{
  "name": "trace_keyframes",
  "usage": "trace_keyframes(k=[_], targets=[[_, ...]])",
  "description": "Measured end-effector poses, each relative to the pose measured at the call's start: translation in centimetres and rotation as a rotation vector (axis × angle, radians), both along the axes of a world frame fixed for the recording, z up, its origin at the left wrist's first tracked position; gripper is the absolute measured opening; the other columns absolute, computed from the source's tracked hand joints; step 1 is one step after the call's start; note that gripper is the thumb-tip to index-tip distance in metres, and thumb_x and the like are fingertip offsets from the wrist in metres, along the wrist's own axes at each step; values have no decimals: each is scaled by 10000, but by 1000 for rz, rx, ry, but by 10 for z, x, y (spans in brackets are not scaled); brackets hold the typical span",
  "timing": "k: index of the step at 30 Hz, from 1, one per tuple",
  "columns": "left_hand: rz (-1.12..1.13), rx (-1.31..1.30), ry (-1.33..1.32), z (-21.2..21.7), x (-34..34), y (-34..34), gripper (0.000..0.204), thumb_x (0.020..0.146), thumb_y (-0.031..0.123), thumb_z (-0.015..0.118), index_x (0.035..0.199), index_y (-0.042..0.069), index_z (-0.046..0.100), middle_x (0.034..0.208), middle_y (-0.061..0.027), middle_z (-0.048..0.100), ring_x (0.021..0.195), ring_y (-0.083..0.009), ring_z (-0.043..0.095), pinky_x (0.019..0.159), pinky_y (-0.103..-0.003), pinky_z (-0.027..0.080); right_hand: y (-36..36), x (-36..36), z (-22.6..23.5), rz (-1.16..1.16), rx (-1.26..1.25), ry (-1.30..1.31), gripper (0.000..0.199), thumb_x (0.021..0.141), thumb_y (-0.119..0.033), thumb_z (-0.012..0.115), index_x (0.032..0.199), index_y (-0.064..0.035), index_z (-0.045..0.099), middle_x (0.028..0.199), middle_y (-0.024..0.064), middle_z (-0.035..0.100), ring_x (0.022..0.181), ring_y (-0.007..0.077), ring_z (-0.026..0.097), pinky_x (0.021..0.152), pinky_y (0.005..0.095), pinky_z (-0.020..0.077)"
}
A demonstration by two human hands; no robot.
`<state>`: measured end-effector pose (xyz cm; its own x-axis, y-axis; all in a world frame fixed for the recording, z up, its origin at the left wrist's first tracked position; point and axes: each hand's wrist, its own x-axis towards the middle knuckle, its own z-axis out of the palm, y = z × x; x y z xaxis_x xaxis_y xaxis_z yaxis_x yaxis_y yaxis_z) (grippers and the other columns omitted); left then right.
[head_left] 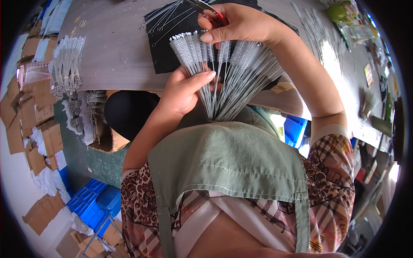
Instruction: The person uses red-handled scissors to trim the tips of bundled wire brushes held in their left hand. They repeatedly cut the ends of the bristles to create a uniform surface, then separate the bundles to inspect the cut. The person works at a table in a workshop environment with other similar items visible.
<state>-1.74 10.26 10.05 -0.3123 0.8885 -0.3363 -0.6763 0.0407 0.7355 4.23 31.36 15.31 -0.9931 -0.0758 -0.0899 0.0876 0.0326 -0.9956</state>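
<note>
A large fanned bundle of thin wire tube brushes stands bristle ends up in front of my apron, its looped wire ends gathered at my lap. My left hand is closed round the left part of the bundle, thumb across the wire stems. Above the bristle tips, my right hand grips a red-handled metal hand tool; whether it is pliers or scissors I cannot make out. The right thumb and fingertips are at the tips of a few brushes, which stand slightly apart from the rest.
On the table lies a black mat with several loose wire brushes on it. Another brush bundle lies at the left edge, and more thin wires at the right. Blue crates and cardboard boxes are on the left.
</note>
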Motion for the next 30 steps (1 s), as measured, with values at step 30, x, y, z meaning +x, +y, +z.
trace_keyframes(k=[30], targets=[[17, 19, 88, -4, 1, 0, 221, 889, 111, 606, 1055, -20, 542, 930, -71, 607, 820, -140, 597, 722, -293, 508, 13, 2, -10, 97, 12, -4, 202, 834, -192, 702, 870, -64, 550, 726, -53, 501, 691, 67, 496, 641, 195, 412]])
